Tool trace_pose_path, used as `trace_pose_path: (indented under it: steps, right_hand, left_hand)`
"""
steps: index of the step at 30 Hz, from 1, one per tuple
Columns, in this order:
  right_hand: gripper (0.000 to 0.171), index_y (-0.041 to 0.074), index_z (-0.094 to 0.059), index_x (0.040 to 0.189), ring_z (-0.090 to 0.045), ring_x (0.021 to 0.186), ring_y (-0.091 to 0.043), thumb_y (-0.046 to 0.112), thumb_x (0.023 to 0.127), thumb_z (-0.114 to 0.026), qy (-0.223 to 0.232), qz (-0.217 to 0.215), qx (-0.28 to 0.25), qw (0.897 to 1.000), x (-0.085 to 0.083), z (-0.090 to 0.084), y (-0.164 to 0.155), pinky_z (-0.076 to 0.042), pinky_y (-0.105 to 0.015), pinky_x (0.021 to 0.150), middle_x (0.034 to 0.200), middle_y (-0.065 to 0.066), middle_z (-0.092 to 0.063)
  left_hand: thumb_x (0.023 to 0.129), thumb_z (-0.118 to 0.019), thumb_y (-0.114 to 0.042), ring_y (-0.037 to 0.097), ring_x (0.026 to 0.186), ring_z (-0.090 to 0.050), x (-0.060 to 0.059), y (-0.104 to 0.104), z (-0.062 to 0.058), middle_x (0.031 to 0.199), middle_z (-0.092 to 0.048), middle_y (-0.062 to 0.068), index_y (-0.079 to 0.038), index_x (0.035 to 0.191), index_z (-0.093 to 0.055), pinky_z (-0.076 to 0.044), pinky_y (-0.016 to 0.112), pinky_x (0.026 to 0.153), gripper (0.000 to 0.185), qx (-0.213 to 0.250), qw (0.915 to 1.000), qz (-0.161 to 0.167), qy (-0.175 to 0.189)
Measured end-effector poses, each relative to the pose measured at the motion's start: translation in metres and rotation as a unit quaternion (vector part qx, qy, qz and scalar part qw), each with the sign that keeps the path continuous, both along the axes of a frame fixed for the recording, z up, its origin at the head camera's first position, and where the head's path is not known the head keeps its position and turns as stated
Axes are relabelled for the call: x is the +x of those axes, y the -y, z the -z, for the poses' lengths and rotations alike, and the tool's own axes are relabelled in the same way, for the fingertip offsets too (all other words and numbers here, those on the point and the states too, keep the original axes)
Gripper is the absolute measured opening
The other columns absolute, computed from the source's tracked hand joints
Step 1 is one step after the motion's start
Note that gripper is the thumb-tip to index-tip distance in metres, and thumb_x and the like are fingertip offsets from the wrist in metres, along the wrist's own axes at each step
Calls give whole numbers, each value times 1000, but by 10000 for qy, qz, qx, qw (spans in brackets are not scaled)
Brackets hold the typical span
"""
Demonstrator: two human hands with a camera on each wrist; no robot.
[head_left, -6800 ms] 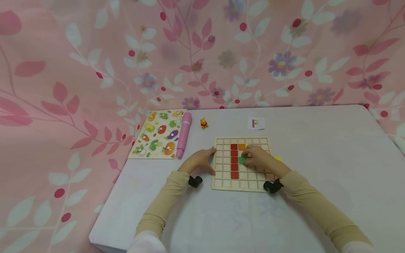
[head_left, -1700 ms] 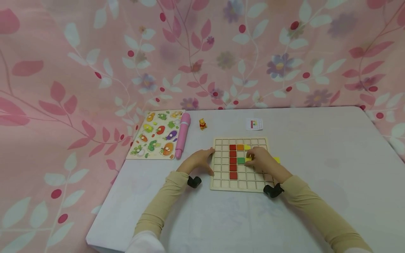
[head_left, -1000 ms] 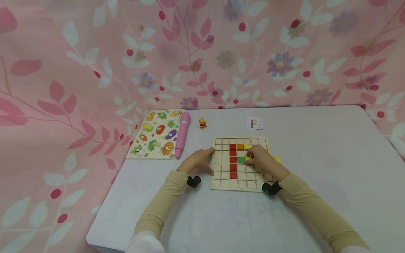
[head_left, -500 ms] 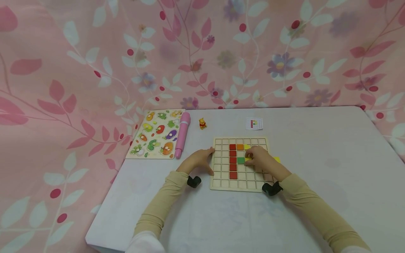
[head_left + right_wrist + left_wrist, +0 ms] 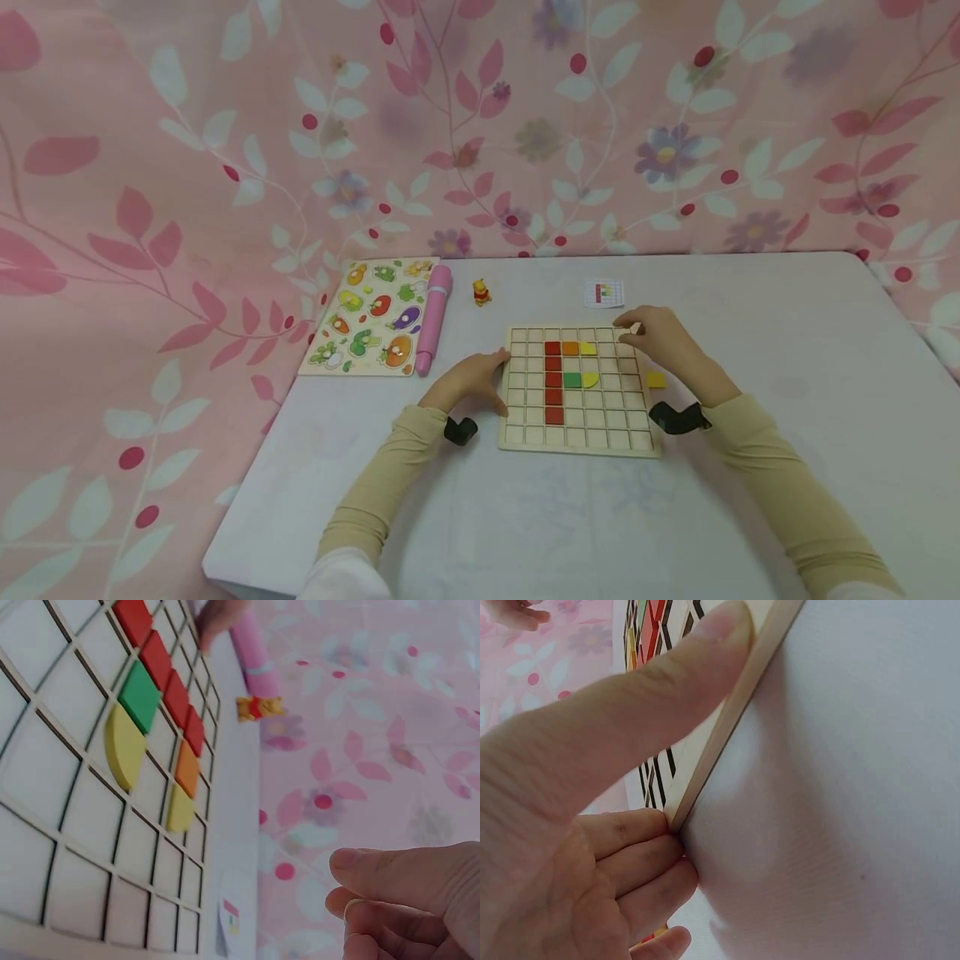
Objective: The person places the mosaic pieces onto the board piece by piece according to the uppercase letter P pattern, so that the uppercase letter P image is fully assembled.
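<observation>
A wooden grid board (image 5: 525,429) lies on the table. It carries a column of several red square tiles (image 5: 553,380), an orange tile (image 5: 571,348), a green tile (image 5: 572,380) and two yellow pieces with a rounded side, the upper (image 5: 588,348) and the lower (image 5: 591,380). My left hand (image 5: 472,382) stays at the board's left edge; in the left wrist view its thumb rests on the rim and its fingertips touch the edge. Over the board's far right corner hovers my right hand (image 5: 663,337). The right wrist view shows its fingers (image 5: 375,911) loosely bent, with nothing visible between them.
Beside the board's right edge lies another yellow piece (image 5: 657,380). Behind the board are a small printed pattern card (image 5: 604,293) and a yellow bear figurine (image 5: 482,292). Farther left sit a vegetable puzzle board (image 5: 363,333) and a thick pink marker-shaped object (image 5: 433,321).
My right hand has let go of the lower yellow piece, which lies right of the green tile, and moved up and right to the board's far corner. The left hand has kept its place.
</observation>
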State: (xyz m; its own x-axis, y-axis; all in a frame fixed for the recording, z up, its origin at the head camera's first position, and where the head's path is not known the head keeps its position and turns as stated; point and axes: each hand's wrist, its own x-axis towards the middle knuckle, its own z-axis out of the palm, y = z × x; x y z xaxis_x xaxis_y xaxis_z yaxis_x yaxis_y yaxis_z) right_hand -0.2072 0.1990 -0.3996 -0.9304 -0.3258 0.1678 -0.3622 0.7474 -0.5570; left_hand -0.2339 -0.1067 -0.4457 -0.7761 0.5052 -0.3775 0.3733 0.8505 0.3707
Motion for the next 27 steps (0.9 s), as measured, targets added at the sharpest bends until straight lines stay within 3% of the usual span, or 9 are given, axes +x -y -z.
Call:
trace_pose_path:
  steps: [6,10,21,27]
  right_hand:
    - [21,-6,-64,99,-54,70,-27,2,80,-65,-155,217,19,9996,3,-7,-19,-47,-40,60,93,-23,-61]
    - [25,-7,-63,100,-53,70,-27,3,78,-67,85,246,132,9996,5,-2,-29,-46,-39,60,93,-24,-60]
    - [30,-7,-62,95,-48,70,-22,7,71,-73,1035,-234,322,9938,10,48,-55,-41,-31,58,87,-12,-58]
    - [26,-5,-63,89,-49,69,-20,7,69,-75,942,-352,277,9945,13,59,-56,-43,-33,61,82,-6,-56]
  left_hand:
    - [58,-84,-33,24,127,-28,1,-1,-4,143,-26,8,-9,141,-28,-23,34,102,102,-2,10000,-39,-23]
    - [58,-84,-33,24,127,-28,0,-1,-3,143,-26,8,-10,141,-28,-23,34,102,103,-11,10000,-61,-5]
    - [57,-84,-33,25,127,-26,0,0,1,144,-24,7,-12,141,-28,-22,35,103,103,36,9999,-118,85]
    - [58,-83,-36,24,128,-26,0,4,5,144,-23,7,-11,141,-28,-22,33,103,103,96,9999,60,-46]
